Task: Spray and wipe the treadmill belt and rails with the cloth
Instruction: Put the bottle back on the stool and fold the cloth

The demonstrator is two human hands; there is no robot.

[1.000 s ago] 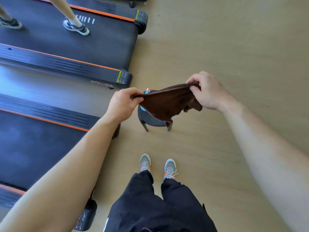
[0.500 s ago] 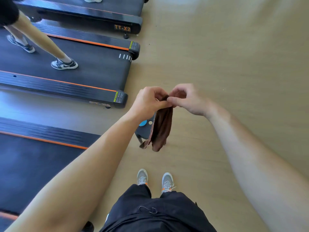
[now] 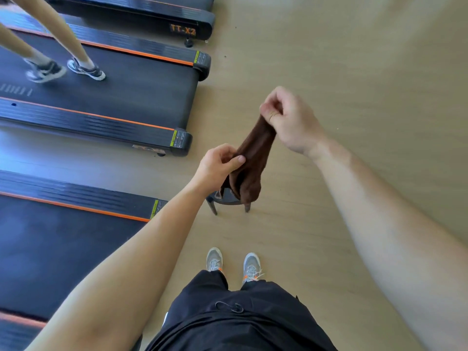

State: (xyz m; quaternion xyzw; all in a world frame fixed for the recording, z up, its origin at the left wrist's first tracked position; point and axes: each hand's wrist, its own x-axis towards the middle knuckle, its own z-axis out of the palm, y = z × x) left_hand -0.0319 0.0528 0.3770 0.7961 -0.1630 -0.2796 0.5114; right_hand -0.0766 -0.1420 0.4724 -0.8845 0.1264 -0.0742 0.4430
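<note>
Brown cloth (image 3: pixel 253 158) hangs right above the stool (image 3: pixel 228 200), bunched into a long roll. 1 s ago it was stretched wide btwn both hands. Half a sec ago the hands met & it dropped folded. Now they've drawn apart again: R hand (image 3: pixel 288 120) is up beyond the stool, L hand (image 3: pixel 217 165) just over its left edge. R fingers are curled, pinching the top end; L thumb & fingers pinch the middle. So prob. still folding a pad, no wiping begun. Nearest belt (image 3: pixel 50 249) & rail (image 3: pixel 76 196), left of the stool, are untouched. Spray isn't in view now. Someone else walks on the next treadmill (image 3: pixel 131 97), further left of the stool.
</note>
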